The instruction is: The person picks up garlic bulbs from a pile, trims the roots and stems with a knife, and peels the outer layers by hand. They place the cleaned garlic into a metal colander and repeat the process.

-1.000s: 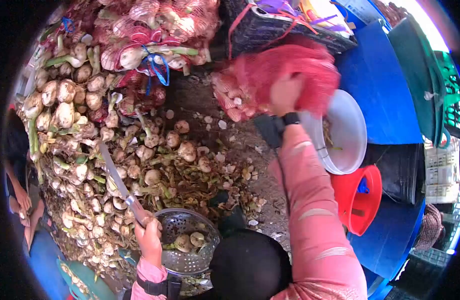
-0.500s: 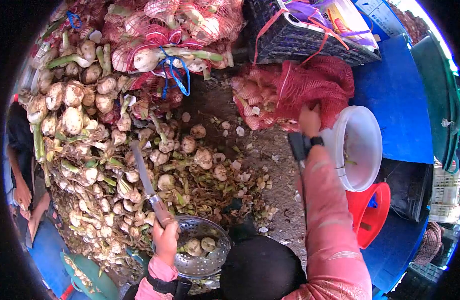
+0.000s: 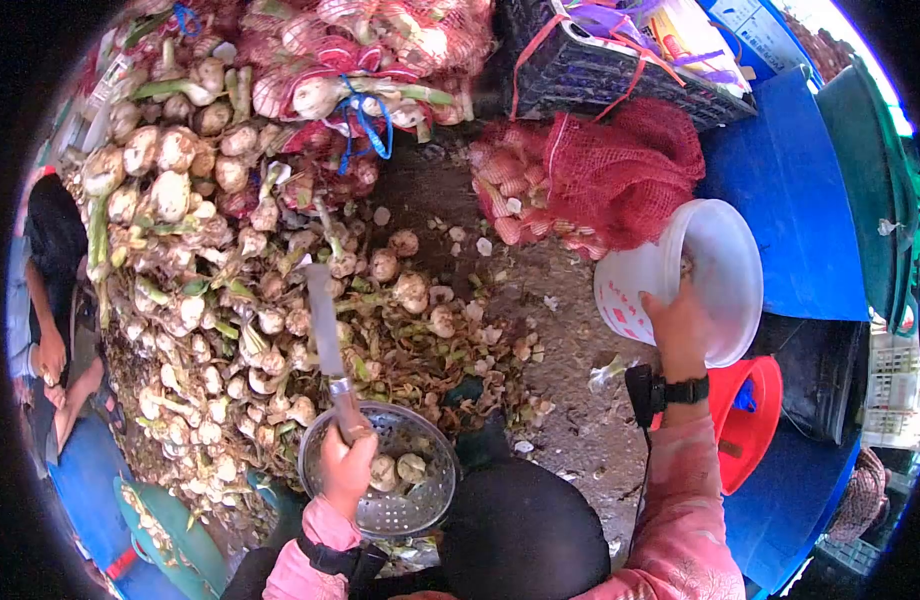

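Note:
My left hand (image 3: 347, 466) is closed round the handle of a knife (image 3: 327, 325), its broad blade pointing up and away over the pile. Just below the knife sits a metal colander (image 3: 395, 518) with a few peeled-looking garlic bulbs (image 3: 398, 470) in it. On the right, my right hand (image 3: 677, 322) grips the near rim of a translucent white bucket (image 3: 620, 300), thumb on the outer wall and the other fingers partly hidden. The bucket touches a red mesh bag (image 3: 620, 170) holding garlic.
A large heap of garlic bulbs (image 3: 175, 190) with stems spreads across the left. Full mesh bags (image 3: 410, 40) and a black crate (image 3: 540, 70) stand behind. At right are a red bucket (image 3: 765, 420) and blue panels (image 3: 790, 200). Another person (image 3: 55, 300) sits at far left.
My right hand has left the red mesh bag and come back to the white bucket, which is tilted more. The left hand still holds the knife; the view has shifted slightly.

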The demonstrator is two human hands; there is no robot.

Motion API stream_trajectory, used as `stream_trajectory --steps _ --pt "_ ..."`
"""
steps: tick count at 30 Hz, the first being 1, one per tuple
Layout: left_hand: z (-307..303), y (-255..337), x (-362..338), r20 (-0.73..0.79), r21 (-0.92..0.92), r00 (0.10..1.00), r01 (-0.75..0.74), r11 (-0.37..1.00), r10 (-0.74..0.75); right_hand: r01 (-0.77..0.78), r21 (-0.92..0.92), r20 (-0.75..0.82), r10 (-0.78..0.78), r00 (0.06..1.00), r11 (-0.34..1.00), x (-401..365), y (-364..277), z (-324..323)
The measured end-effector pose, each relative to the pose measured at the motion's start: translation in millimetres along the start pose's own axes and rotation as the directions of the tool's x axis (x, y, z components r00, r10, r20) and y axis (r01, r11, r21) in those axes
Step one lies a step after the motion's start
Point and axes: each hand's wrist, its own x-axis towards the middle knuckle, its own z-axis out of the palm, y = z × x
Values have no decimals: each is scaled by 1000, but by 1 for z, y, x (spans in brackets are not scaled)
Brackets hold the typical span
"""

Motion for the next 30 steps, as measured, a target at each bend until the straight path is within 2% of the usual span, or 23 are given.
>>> stream_trajectory --steps 1,4,7,9,10,11,12,13,15,16,17,19,20,21,22,23,24,25,26,27,28,29,30 --pt "1 2 -6 0 38 1000 16 999 -16 -62 -119 149 80 986 991 -4 5 6" --pt "-1 -5 -13 0 98 999 -54 994 54 21 -183 174 12 985 983 -1 14 14" --pt "3 -8 -19 2 75 1000 -31 997 31 11 -133 212 17 977 991 -22 3 -1" --pt "10 -15 -16 -35 22 995 -88 996 89 67 -78 207 -49 977 995 -43 -8 -16" --pt "15 -5 -18 -21 51 996 -86 995 87 114 -30 202 -106 974 993 -53 -18 -24" --pt "20 -1 -17 -30 173 995 -87 981 94 122 -12 215 -117 970 992 -59 -31 -35" --pt "26 5 -14 3 158 992 -121 980 123 222 52 -35 -221 975 974 -64 -45 -48" --pt "33 11 -11 41 139 988 -153 978 149 328 84 -286 -292 913 941 -69 -58 -60" --pt "52 32 -4 78 152 978 -205 967 195 487 464 -193 -452 871 740 -79 -91 -73" --pt "61 50 -4 79 179 979 -201 963 189 234 732 233 -557 797 640 -76 -101 -64" --pt "70 57 1 115 153 979 -183 971 167 -128 817 543 -676 498 562 -75 -110 -51" --pt "87 53 15 165 94 949 -285 954 267 -277 931 349 -799 490 237 -87 -131 -15" --pt "91 53 19 160 96 953 -274 957 257 -324 902 405 -818 408 286 -86 -139 -16" --pt "94 54 22 263 199 920 -346 917 290 -340 894 417 -817 399 290 -90 -143 -10" --pt "96 56 27 376 285 872 -430 857 312 -532 795 545 -730 413 292 -93 -146 -2" --pt "95 58 36 386 277 868 -432 858 312 -692 672 663 -631 404 264 -92 -149 2" --pt "92 62 46 499 248 829 -417 875 253 -714 675 676 -545 496 187 -91 -155 -1" --pt "88 65 57 603 224 775 -394 891 191 -733 660 718 -425 552 164 -91 -154 13" --pt "79 79 69 621 308 773 -394 866 131 -619 741 669 -362 649 260 -85 -153 18" --pt "79 62 88 420 381 850 -484 788 319 -492 795 596 -306 742 355 -77 -152 23" --pt "71 47 106 277 577 807 -574 581 522 -324 811 500 -288 817 487 -71 -151 31" --pt "68 47 116 217 714 735 -568 409 643 -323 807 501 -283 818 495 -71 -152 36" --pt "70 47 125 252 759 758 -541 364 601 -324 821 506 -338 793 470 -75 -153 40"
